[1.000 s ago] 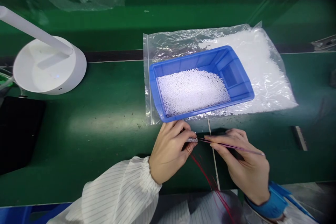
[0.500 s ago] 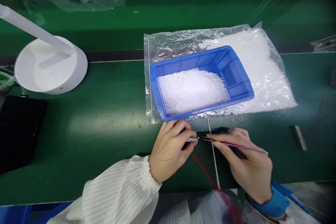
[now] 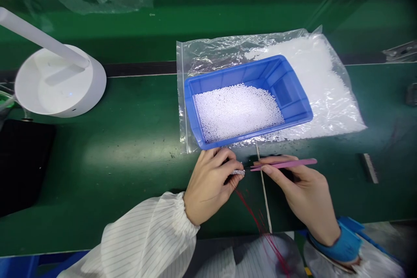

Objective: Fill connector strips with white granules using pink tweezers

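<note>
My left hand [image 3: 211,182] is closed in a pinch on a small whitish block [image 3: 238,172], whose right end sticks out past the fingertips. Thin red wires [image 3: 249,208] trail from below those fingers down toward my lap. Pink tweezers [image 3: 289,163] are gripped between the thumb and fingers of my right hand [image 3: 302,186]. Their tips point left and stand just right of the block. Right behind my left hand is a blue bin [image 3: 195,82] holding many tiny white beads [image 3: 239,110]. My left fingers hide most of the block.
Under the bin lies a clear zip bag [image 3: 329,87] full of white beads. A white lamp base [image 3: 61,82] and a black box [image 3: 24,165] stand at left. A short grey bar [image 3: 370,168] lies at right. One pale strip [image 3: 265,200] crosses the green table [image 3: 130,147].
The tweezers have turned in my right hand, so their broad pink side now shows and the back end sits higher. Their tips have drawn slightly away from the block. My left hand keeps its pinch.
</note>
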Demonstrator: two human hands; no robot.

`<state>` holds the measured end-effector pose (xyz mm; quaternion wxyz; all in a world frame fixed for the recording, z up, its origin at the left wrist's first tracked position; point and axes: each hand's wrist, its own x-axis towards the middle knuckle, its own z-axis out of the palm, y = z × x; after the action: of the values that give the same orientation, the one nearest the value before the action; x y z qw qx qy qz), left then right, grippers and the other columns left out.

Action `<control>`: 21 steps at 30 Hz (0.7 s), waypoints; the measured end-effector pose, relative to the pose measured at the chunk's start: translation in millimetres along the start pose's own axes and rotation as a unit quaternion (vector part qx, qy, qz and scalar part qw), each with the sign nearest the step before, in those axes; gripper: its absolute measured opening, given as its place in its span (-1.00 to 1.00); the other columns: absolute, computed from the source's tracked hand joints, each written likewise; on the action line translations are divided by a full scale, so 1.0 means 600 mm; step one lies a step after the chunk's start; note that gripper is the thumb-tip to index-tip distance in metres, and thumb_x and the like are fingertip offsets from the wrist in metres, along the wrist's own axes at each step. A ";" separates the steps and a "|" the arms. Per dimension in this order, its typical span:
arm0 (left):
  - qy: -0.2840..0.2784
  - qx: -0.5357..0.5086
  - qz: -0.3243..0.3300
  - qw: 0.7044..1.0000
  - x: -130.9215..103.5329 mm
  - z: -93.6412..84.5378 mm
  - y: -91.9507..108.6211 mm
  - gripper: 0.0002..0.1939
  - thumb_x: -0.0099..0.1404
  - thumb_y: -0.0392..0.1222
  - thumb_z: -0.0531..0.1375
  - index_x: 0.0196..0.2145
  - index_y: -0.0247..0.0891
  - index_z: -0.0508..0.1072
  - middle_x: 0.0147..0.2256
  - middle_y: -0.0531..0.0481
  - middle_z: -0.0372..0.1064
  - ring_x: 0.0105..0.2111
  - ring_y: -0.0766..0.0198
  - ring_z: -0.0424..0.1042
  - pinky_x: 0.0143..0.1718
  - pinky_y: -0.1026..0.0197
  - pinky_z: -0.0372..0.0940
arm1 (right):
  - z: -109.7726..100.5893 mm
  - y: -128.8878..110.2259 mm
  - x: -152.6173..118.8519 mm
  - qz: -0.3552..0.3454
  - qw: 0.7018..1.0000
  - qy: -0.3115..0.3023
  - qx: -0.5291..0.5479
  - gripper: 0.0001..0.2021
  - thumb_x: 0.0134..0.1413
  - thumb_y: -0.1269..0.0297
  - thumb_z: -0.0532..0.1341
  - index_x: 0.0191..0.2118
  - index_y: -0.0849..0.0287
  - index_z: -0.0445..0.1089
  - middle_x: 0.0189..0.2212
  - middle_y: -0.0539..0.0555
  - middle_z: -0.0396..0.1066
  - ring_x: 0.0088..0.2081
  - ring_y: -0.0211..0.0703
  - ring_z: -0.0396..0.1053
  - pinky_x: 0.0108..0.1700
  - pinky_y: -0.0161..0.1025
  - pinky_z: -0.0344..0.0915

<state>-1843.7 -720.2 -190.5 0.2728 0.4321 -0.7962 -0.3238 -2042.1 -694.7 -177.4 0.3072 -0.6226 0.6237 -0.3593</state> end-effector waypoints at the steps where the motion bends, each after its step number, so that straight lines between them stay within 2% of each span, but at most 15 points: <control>1: 0.000 0.001 0.001 1.000 0.000 0.000 0.000 -0.95 0.33 -0.32 0.20 -0.27 -0.23 0.46 -0.28 0.00 0.37 -0.23 0.20 0.26 -0.21 0.13 0.17 | -0.001 -0.001 0.003 0.009 1.000 -0.004 0.008 -0.93 0.10 0.20 0.30 -0.31 0.02 0.53 -0.31 -0.03 0.58 -0.27 -0.09 0.53 -0.20 -0.13 0.48; 5: -0.001 0.005 0.002 1.000 -0.002 0.001 -0.001 -0.95 0.32 -0.32 0.20 -0.26 -0.23 0.46 -0.27 0.00 0.37 -0.23 0.20 0.25 -0.22 0.13 0.17 | -0.007 -0.002 0.012 0.033 0.999 -0.024 0.023 -0.90 0.09 0.17 0.31 -0.29 0.01 0.55 -0.31 -0.03 0.58 -0.26 -0.08 0.55 -0.22 -0.16 0.52; 10: -0.002 0.003 0.002 1.000 -0.002 0.002 0.000 -0.95 0.31 -0.33 0.21 -0.27 -0.23 0.46 -0.27 0.01 0.37 -0.23 0.21 0.25 -0.21 0.14 0.16 | -0.018 -0.001 0.012 0.019 0.999 -0.016 0.021 -0.94 0.11 0.22 0.30 -0.28 -0.03 0.53 -0.30 -0.10 0.57 -0.26 -0.18 0.54 -0.21 -0.27 0.49; 15: 0.001 0.005 0.006 1.000 -0.002 0.001 -0.001 -0.97 0.33 -0.31 0.20 -0.27 -0.25 0.46 -0.27 0.00 0.37 -0.23 0.20 0.25 -0.22 0.14 0.16 | -0.022 0.003 0.003 -0.034 0.999 0.012 -0.029 -0.92 0.15 0.27 0.28 -0.25 -0.05 0.51 -0.28 -0.12 0.55 -0.22 -0.20 0.47 -0.16 -0.24 0.39; 21: 0.000 -0.001 0.007 1.000 -0.001 0.000 -0.002 -0.97 0.32 -0.32 0.21 -0.27 -0.26 0.46 -0.26 0.00 0.37 -0.23 0.21 0.25 -0.22 0.15 0.15 | -0.014 0.009 -0.006 -0.112 0.993 -0.026 -0.039 -0.85 0.15 0.38 0.26 -0.18 0.01 0.50 -0.29 -0.07 0.55 -0.35 -0.20 0.39 -0.21 -0.12 0.26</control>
<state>-1842.9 -720.0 -191.3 0.2751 0.4260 -0.7992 -0.3228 -2051.6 -690.7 -177.4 0.2569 -0.7093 0.5551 -0.3505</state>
